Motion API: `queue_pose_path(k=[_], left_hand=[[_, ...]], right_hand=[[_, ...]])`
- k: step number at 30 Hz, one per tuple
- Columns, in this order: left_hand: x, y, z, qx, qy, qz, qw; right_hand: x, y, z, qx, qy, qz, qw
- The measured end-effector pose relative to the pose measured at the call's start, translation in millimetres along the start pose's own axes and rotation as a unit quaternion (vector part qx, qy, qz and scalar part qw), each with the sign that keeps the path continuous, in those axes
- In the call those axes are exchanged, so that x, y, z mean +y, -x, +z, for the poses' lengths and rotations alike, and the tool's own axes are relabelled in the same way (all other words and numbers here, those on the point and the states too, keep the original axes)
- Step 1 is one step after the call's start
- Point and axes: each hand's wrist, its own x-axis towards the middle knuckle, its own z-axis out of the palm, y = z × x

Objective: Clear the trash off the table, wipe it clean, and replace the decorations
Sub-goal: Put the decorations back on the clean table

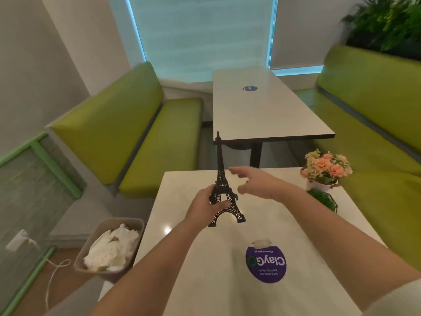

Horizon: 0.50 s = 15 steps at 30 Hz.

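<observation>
Decorations going back on the wiped table (205, 281).

My left hand (205, 207) grips the tower model (222, 190) at mid-table, feet seemingly just above the top; my right hand (255, 182) reaches empty, fingers spread, at one o'clock. Flower pot (325, 172) at two o'clock. Next I judge: set it upright. The bin (109, 249) at eight hides its depth; the scrap (262, 242) is unclear.

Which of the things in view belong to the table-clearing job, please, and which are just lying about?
Part of the job:
- tower model, gripped by the left hand
- flower pot on the near table
- green plant ornament
- bin full of white trash

Just there:
- far table
- green benches
- purple sticker
- wall plants
</observation>
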Motion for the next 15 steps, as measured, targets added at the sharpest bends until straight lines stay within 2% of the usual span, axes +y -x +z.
queue_pose_path(k=[2,4,9,15], left_hand=[[-21,-5,-16,0.001,-0.003,-0.008,1.0],[-46,-14,-32,-0.001,-0.005,-0.021,1.0],[-98,-36,-57,-0.007,0.005,-0.045,0.999],[-146,-68,-80,0.001,0.007,-0.04,0.999]], right_hand=[[9,-16,34,-0.056,0.018,0.03,0.998],[13,-37,69,-0.067,0.002,0.038,0.997],[16,-78,129,-0.008,-0.066,0.009,0.998],[19,-133,173,0.019,-0.084,0.0,0.996]])
